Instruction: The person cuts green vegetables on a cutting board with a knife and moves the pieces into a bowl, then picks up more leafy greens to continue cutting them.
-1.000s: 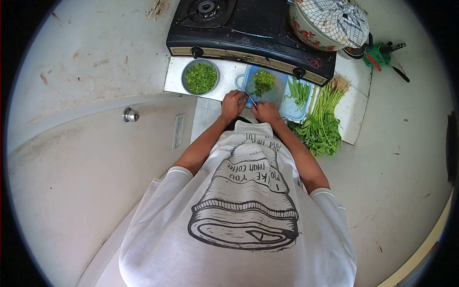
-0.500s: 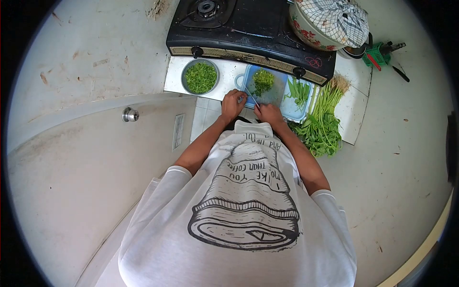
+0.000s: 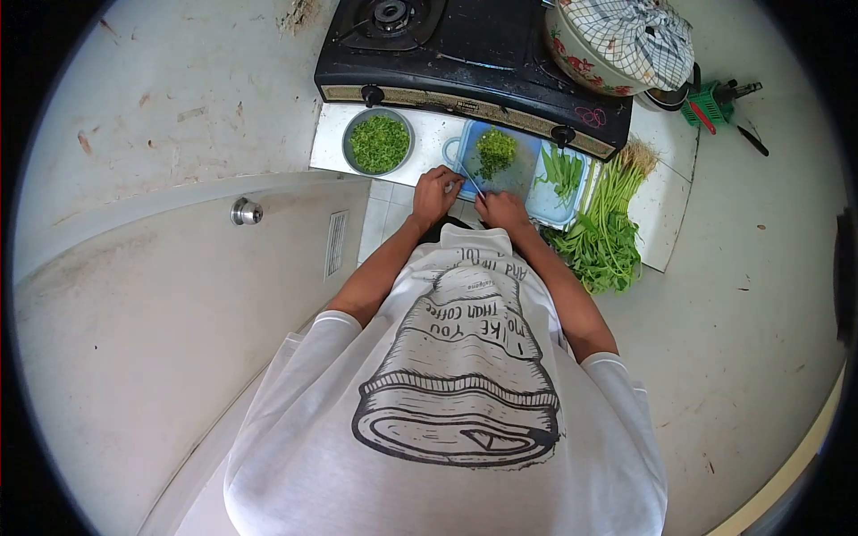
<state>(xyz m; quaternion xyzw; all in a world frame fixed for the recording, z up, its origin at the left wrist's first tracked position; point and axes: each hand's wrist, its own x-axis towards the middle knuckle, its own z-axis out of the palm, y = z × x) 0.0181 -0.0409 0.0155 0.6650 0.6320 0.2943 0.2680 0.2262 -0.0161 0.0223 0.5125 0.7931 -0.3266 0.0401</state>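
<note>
My right hand (image 3: 504, 212) is closed round the handle of a knife (image 3: 473, 181), whose thin blade points up and to the left over the near edge of a blue cutting board (image 3: 527, 161). Close to the blade, my left hand (image 3: 435, 194) has its fingers curled together at the board's lower left corner. Anything in those fingers is too small or hidden to make out. Just beyond both hands, a heap of finely chopped greens (image 3: 495, 152) lies on the board. Longer cut green pieces (image 3: 561, 171) rest to its right, in a light blue tray (image 3: 551, 214).
A grey bowl of chopped greens (image 3: 378, 143) stands at the left on the white counter (image 3: 331, 143). Behind is a black gas stove (image 3: 483, 54) with a cloth-covered floral pot (image 3: 581, 67). Leafy stems with roots (image 3: 603, 228) lie at right, with a green basket (image 3: 706, 105) beyond.
The whole view has shifted very slightly to the right. Both hands and the knife keep nearly the same place over the board.
</note>
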